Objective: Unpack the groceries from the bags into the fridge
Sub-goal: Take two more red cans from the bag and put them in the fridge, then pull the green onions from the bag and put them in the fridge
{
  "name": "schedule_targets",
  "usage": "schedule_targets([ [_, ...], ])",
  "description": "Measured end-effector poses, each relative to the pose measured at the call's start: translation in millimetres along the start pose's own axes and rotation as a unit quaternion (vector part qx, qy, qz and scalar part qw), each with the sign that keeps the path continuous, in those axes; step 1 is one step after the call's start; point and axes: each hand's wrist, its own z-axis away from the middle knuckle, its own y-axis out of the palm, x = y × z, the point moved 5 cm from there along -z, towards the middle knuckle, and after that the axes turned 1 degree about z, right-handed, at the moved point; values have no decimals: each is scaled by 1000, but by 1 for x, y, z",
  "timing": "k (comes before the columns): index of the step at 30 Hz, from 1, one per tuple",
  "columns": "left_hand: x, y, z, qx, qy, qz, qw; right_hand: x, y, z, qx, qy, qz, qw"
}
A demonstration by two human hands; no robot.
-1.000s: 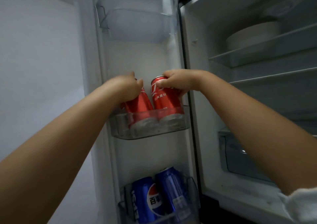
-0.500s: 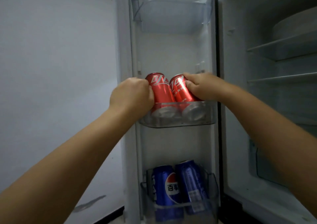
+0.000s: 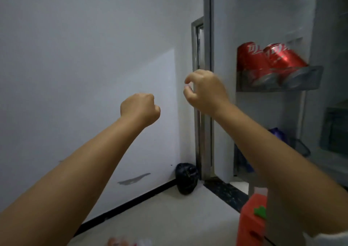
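Step in hand: between items. Two red aluminium drink cans [image 3: 267, 63] sit side by side, tilted, in the clear plastic door shelf [image 3: 278, 84] of the open white fridge [image 3: 224, 38].

Left hand [image 3: 140, 109]: fingers curled into a fist, holding nothing. Right hand [image 3: 205, 91]: fingers loosely curled, narrow gap, holding nothing, just left of the shelf, not touching.

Next move, est.: reach down to the floor for another item, e.g. red carton [image 3: 253, 221] at lower right. Bags not clearly in view.
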Motion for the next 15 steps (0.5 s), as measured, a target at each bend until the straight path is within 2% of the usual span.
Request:
schedule_targets([
  [7,151,80,47,155,-56,-59,985,95,163,34,146,50,-83,985],
  [15,287,235,57,286,-104,-81,949,115,387,88,342,98,-105,929],
])
